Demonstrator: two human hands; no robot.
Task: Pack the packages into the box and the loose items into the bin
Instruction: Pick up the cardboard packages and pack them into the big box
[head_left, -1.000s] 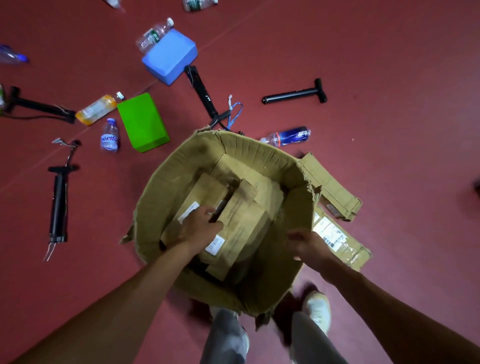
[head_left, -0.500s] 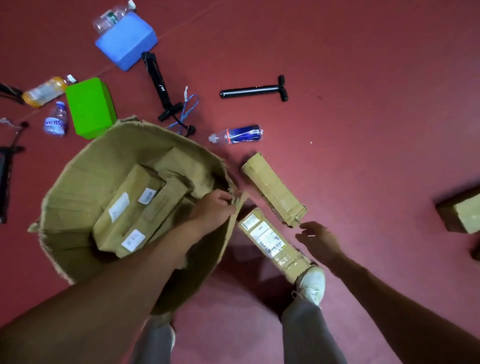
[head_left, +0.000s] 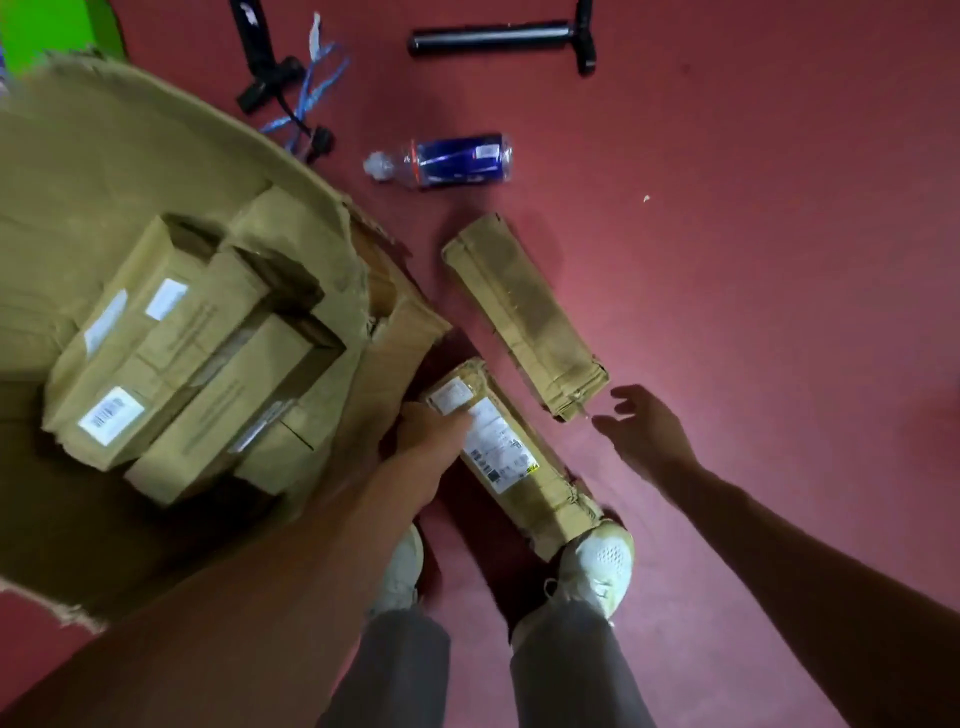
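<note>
A large worn cardboard box (head_left: 156, 119) fills the left and holds several long brown packages (head_left: 171, 364). Two more packages lie on the red floor to its right. One is a labelled package (head_left: 524, 467) beside the box corner. The other is a plain taped package (head_left: 524, 312) just beyond it. My left hand (head_left: 431, 436) grips the labelled package at its upper end, fingers over the label. My right hand (head_left: 644, 431) hovers open with spread fingers, just short of the plain package's near end. No bin is in view.
A blue-labelled bottle (head_left: 452, 161) lies on the floor beyond the plain package. Two black hand pumps (head_left: 498, 39) (head_left: 260, 57) lie farther off, one with a blue cord. A green block (head_left: 47, 26) shows at the top left. My white shoe (head_left: 597, 566) touches the labelled package.
My left hand left the box's inside, passed the rim and came down on the labelled package. My right hand swung right from the box toward the plain package. The view shifted right.
</note>
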